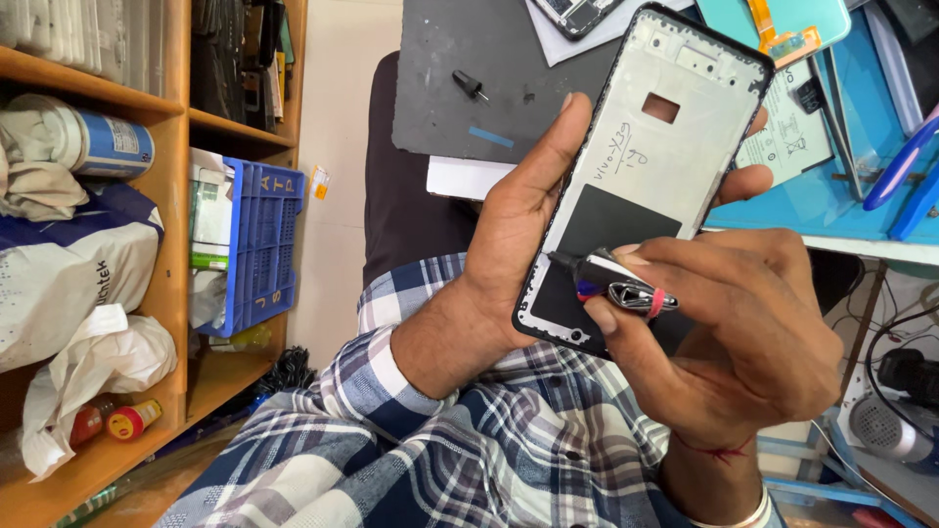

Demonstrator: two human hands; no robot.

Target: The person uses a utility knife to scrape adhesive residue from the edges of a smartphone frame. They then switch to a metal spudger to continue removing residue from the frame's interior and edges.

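Right hand (729, 332): nearest the camera, pinched closed around a small glue tube (614, 286), crumpled and rolled at its tail, black nozzle resting at the left edge of the frame's lower dark panel.

Phone frame (636, 166): black-rimmed, pale inner plate with a rectangular cut-out near the top, held tilted in mid-air above the lap, clear of the bench.

Left hand (518, 220): wrapped behind the frame, thumb along its left rim, fingers showing past the right rim.

Handling note: judged best to squeeze lightly, keep the nozzle on the rim channel, and brace the frame steady.

Beyond: grey work mat (469, 78) with a small black nozzle cap (469, 85); blue bench (841, 210) at right.
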